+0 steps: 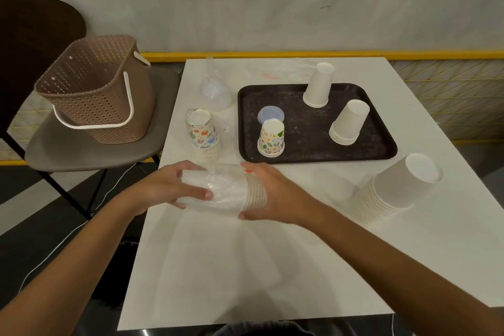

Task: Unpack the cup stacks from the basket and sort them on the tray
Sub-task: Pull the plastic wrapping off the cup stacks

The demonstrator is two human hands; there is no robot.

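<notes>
Both hands are on a plastic-wrapped stack of white cups [226, 195], held sideways near the table's [245, 267] left edge. The left hand [174, 185] curls its fingers round the closed end, and the right hand [272, 194] wraps the rim end. The tray [308, 131] sits at about 1 o'clock from the hands, with the basket [95, 90] way off at 10 o'clock on a chair [81, 153].

White table [245, 267]: tray [308, 128], cup stacks [392, 194], perhaps wrappers [215, 90].

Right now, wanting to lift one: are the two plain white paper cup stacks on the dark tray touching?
Apart. Head view shows bare dark tray between the farther white stack and the nearer white stack.
</notes>
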